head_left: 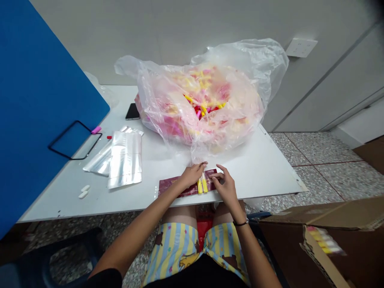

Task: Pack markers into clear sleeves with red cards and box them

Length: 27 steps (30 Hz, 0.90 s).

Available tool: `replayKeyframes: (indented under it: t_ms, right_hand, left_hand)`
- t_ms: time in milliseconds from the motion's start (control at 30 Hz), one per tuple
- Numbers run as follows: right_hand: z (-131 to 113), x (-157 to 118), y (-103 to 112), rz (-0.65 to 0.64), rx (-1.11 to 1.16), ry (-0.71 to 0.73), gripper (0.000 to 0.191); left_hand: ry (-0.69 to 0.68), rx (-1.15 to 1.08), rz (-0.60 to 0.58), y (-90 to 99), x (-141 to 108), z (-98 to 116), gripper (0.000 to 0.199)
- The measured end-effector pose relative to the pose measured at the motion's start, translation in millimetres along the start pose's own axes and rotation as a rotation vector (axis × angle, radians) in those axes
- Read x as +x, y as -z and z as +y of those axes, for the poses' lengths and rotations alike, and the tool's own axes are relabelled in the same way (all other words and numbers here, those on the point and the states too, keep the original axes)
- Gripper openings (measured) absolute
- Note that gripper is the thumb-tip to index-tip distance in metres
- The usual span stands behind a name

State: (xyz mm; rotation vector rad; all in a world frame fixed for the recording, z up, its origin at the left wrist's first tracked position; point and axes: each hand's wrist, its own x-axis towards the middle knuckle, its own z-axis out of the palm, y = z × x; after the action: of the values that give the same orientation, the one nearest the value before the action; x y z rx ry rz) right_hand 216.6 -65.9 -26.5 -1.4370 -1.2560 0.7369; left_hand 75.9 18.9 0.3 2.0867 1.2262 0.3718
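Observation:
A dark red packet (168, 185) with printed letters lies flat along the table's front edge. Across it rest two yellow-and-white pen-like sticks (202, 187), side by side, with their yellow ends toward me. My left hand (193, 175) lies over the packet, its fingers closed at the far, white ends of the sticks; its grip is partly hidden. Just right of the sticks, my right hand (225, 185) has its fingers apart, the thumb and fingertips at the packet's right end. Behind both hands stands a large clear plastic bag (168, 100) full of pink, red and yellow pieces.
Silver pouches (125, 160) lie to the left, near a black wire frame (60, 154), a pink cap (96, 130) and two small white pieces (83, 195). A phone (132, 112) is beside the bag. A blue panel (45, 80) borders the left; a cardboard box (300, 240) stands right.

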Motion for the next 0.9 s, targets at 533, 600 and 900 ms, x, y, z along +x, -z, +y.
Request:
replayKeyframes:
  t_ms: [533,600,900]
  right_hand:
    - [-100.6,158.0,11.6,0.209,-0.446,0.627,0.020]
    - [-106.0,190.8,-3.6,0.089,-0.603,0.638,0.025]
    - [-99.1,263.7,-65.1,-0.400,-1.207,0.459,0.032]
  left_hand:
    - [-0.380,0.188,0.157,-23.4,-33.7,-2.6,0.079]
    - [-0.394,0.182,0.143,-23.0,-35.3,-3.0,0.083]
    - [-0.473,0.140,0.092,-21.2,-40.9,-7.4,0.092]
